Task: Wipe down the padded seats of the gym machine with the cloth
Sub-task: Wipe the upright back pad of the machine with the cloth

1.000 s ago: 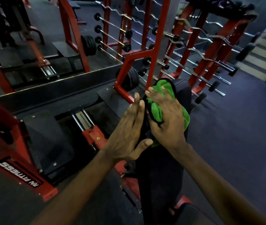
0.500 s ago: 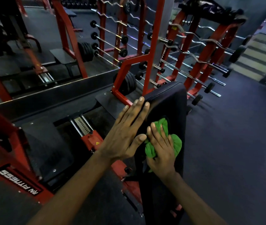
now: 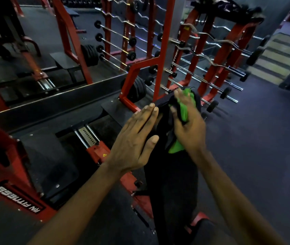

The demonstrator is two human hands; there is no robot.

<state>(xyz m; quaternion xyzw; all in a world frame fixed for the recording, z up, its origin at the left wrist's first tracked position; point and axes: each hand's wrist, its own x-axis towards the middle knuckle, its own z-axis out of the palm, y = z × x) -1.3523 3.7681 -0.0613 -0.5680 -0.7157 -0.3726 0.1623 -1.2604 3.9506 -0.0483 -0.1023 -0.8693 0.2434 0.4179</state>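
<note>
The machine's black padded back rest (image 3: 172,183) rises narrow and upright in the middle of the view. My left hand (image 3: 137,138) lies flat against its left edge, fingers straight and together. My right hand (image 3: 188,128), blurred by motion, presses a green cloth (image 3: 184,110) onto the upper part of the pad, fingers stretched toward the pad's top edge. The cloth shows between thumb and fingers and below the heel of the hand. My arms hide the lower part of the pad.
A red machine frame (image 3: 137,71) with black weight plates (image 3: 137,89) stands just behind the pad. Red racks of barbells (image 3: 211,68) fill the back right. A black footplate (image 3: 48,160) sits low on the left. Dark rubber floor (image 3: 255,147) stretches right toward steps (image 3: 278,55).
My right hand has slid the cloth from the pad's middle up to its top. My left hand has stayed flat on the left edge.
</note>
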